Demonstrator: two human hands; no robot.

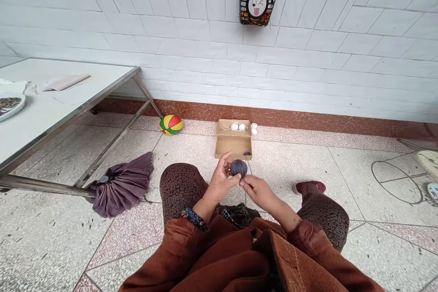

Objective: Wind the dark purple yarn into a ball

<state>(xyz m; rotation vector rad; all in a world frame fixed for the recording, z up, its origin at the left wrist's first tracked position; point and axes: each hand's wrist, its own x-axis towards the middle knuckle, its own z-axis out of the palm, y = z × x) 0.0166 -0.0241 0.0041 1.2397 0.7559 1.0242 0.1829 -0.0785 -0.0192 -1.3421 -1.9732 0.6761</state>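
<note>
A dark grey-purple ball of yarn (238, 168) is held above my lap. My left hand (221, 179) has its fingers and thumb curled around the ball's left side. Close at the ball's lower right, my right hand (257, 190) is closed with fingertips pinched together; a strand of yarn seems to be in the pinch, too fine to see clearly. In front of my hands an open cardboard box (226, 145) lies on the floor. A small dark yarn piece (247, 153) sits in its right front corner, and white yarn balls (238, 126) rest in its lid.
More white balls (253, 128) lie beside the box. A colourful ball (171, 124) and a folded purple umbrella (121, 185) are on the floor near a metal-framed table (112, 83) at left. A black basket (258, 3) hangs on the tiled wall. A wire-framed object (397, 182) stands right.
</note>
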